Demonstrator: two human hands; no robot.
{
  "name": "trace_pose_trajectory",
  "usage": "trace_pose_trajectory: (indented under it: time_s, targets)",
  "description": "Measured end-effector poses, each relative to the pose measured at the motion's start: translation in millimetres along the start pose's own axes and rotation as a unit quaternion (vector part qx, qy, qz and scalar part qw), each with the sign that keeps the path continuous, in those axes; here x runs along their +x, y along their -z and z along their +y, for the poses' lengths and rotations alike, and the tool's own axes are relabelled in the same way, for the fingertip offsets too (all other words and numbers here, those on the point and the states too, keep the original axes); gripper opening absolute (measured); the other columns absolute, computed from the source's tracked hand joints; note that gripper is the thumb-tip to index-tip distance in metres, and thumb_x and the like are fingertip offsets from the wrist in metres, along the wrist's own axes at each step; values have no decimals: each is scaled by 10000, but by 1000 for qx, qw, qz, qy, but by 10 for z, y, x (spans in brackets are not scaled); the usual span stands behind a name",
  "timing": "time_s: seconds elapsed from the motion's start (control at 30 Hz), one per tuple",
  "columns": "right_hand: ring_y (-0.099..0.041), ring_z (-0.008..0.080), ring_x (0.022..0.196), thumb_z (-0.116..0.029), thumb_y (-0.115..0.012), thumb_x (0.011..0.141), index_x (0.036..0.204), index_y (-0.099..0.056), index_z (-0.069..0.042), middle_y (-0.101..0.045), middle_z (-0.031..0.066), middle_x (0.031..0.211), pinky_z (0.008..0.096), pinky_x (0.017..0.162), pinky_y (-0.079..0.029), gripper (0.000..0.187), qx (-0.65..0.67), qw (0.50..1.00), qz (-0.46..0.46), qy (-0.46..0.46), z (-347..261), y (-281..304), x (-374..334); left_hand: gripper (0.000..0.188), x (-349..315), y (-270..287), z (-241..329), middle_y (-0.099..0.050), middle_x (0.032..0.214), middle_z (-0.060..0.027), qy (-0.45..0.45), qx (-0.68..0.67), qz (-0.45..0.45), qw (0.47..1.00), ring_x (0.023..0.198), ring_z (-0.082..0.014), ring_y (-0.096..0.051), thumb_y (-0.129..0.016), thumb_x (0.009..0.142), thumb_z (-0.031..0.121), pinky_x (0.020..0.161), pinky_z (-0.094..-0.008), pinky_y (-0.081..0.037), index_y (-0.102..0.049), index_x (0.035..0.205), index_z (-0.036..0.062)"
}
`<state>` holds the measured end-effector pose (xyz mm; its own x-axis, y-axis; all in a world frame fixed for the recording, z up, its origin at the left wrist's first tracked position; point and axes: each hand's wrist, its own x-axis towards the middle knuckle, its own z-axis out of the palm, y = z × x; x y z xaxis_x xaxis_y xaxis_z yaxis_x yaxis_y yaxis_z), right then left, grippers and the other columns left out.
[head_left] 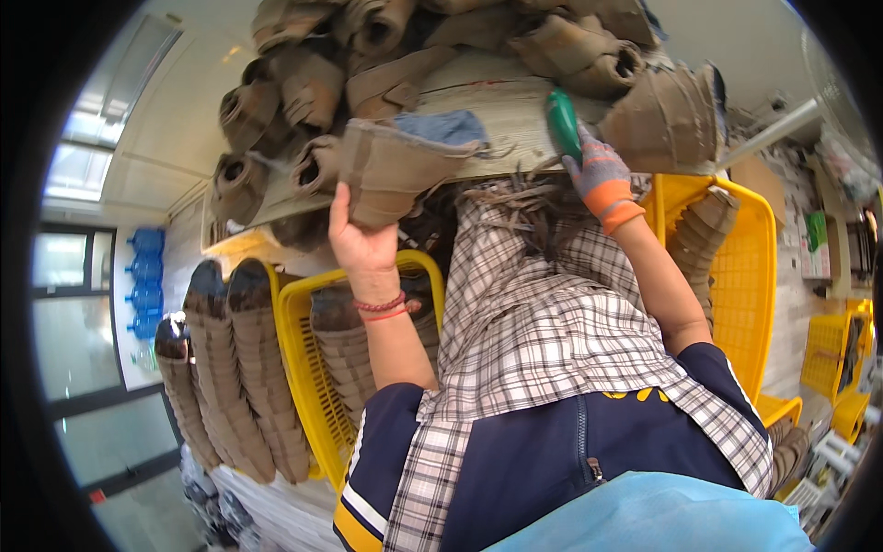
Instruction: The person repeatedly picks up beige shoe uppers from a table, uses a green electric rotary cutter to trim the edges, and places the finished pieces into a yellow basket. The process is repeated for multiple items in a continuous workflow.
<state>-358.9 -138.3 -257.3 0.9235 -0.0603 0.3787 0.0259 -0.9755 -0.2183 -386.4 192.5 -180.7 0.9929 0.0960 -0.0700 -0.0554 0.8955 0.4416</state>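
Observation:
My bare left hand (pixel 364 241) grips a brown shoe upper (pixel 394 173) by its lower edge, thumb on the near face and the other fingers hidden behind it. Blue fabric lining (pixel 441 129) shows along the top of that piece. On my right hand (pixel 603 179) is a grey glove with an orange cuff. Its fingers close round a smooth green tool (pixel 562 121), whose exact kind I cannot make out. The tool is above the worktable (pixel 501 97), to the right of the upper and apart from it. Brown scraps (pixel 524 198) lie on the apron over my lap.
Many brown uppers (pixel 377 28) are heaped along the table's far side and left. A yellow crate (pixel 299 317) of stacked uppers stands left of my lap, another yellow crate (pixel 750 276) to the right. Tall stacks of uppers (pixel 258 368) stand further left.

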Motion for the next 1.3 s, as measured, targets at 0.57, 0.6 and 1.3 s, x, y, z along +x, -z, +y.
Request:
trace_pose_trajectory:
  time_s: [0.57,0.6,1.3]
  targets:
    - [-606,159,616,-375,-747,776,985,-603,8,-643,89,741,296,581,-487,459,559,738,-301,-227,265,438,-126,272,179,611,281,-605,1194,-179,177,-176,53,967,1126,-320,-570,-471,949,124,970,-474,-463,-545,1155,-37]
    - [-613,169,621,-387,-750,774,992,-607,4,-644,92,736,303,586,-490,470,543,759,-284,-222,259,534,-215,270,181,597,269,-607,1191,-179,181,-171,56,967,1125,-318,-571,-473,947,120,973,-471,-462,-546,1154,-37]
    - [-589,317,655,-386,-815,645,866,-602,-68,-598,106,713,403,587,-473,442,103,972,-23,209,124,1135,-680,258,300,501,0,-611,1185,-172,263,-167,46,949,1113,-305,-582,-487,945,90,969,-443,-479,-547,1170,-20]
